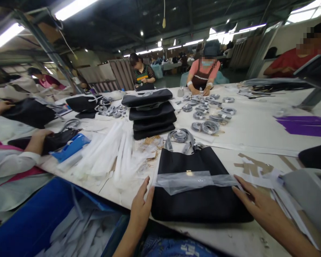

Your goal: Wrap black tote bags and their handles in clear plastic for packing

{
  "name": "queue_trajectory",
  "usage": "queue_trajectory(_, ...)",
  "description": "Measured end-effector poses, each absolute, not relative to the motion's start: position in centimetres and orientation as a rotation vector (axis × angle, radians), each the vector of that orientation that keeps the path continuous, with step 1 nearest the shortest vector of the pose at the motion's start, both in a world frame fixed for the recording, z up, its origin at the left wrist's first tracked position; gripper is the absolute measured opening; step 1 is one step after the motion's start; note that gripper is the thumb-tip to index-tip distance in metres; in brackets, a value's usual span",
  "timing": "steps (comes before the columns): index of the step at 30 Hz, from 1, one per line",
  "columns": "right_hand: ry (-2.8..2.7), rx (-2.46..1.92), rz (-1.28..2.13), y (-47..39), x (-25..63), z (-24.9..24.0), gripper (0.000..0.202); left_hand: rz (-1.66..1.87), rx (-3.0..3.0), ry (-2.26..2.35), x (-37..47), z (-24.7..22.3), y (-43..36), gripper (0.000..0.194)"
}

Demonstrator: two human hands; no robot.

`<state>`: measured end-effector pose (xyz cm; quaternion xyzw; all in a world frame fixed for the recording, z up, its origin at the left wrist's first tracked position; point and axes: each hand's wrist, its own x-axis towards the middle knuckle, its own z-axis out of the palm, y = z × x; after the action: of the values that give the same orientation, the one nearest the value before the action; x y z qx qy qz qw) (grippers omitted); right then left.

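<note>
A black handbag (198,205) lies flat on the table in front of me. A clear plastic strip (164,180) runs across its front, below a small gold-coloured clasp (188,171). At the bag's left edge is my left hand (141,205), its fingers stretched and its thumb apart. My right hand (253,196) is at the right edge, beside the strip's end, with finger and thumb spread. Neither hand is wrapped round anything. A coiled grey strap (179,135) rests just behind the bag's top.
Behind left stands a stack of black bags (152,116). Plastic sleeves (101,151) and a blue tape dispenser (71,147) lie left; coiled straps (210,127) lie further back. Paper scraps (254,169) are at right. A co-worker's hand (40,139) handles a bag at left; others work opposite.
</note>
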<state>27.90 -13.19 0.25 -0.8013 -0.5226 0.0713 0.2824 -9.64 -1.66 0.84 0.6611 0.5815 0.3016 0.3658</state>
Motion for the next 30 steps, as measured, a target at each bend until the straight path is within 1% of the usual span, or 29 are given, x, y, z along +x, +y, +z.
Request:
queue_trajectory(3,-1.401,-2.277,0.074,-15.0,27.1,-1.5,0.065,0.719,1.697,1.607,-9.4,0.1,-4.8,0.063)
queue_trajectory(7,-1.451,-2.351,0.001,-16.2,26.3,-2.6,0.062,0.684,1.788,1.688,-9.1,-0.9,-6.1,0.063)
queue_trajectory(10,-1.498,-2.356,0.015,-16.4,26.7,-1.6,0.059,0.685,1.896,1.644,-9.9,-1.5,-5.8,0.058)
queue_trajectory(12,-1.591,-2.336,-0.044,-15.8,27.0,0.5,0.058,0.684,1.957,1.605,-10.8,-1.3,-5.1,0.055)
queue_trajectory(14,-1.71,-2.219,-0.189,-14.3,26.8,3.6,0.055,0.721,2.018,1.597,-11.4,0.1,-4.1,0.051)
queue_trajectory(16,-1.778,-2.013,-0.279,-11.9,25.9,6.6,0.046,0.844,2.092,1.594,-11.0,2.8,-2.4,0.048)
queue_trajectory(18,-1.822,-1.825,-0.193,-8.9,24.3,8.4,0.038,0.987,2.171,1.484,-9.3,6.3,-0.1,0.047)
queue_trajectory(19,-1.857,-1.738,-0.113,-7.4,23.5,8.6,0.035,0.992,2.194,1.356,-7.9,7.9,1.3,0.044)
queue_trajectory(21,-1.97,-1.616,0.088,-4.8,22.1,7.4,0.033,0.903,2.258,1.091,-3.9,10.3,4.4,0.035)
queue_trajectory(23,-2.086,-1.62,0.238,-3.2,21.1,4.9,0.035,0.648,2.32,0.969,0.9,10.9,7.7,0.03)
queue_trajectory(24,-2.128,-1.65,0.277,-2.8,20.8,3.6,0.035,0.483,2.309,0.978,3.3,10.6,9.4,0.029)
queue_trajectory(27,-2.18,-1.666,0.293,-3.2,20.4,1.0,0.033,0.276,2.275,1.021,9.5,8.1,13.7,0.019)
queue_trajectory(30,-2.153,-1.54,0.32,-4.2,20.4,0.9,0.028,0.129,2.189,1.081,13.0,5.2,16.3,0.02)
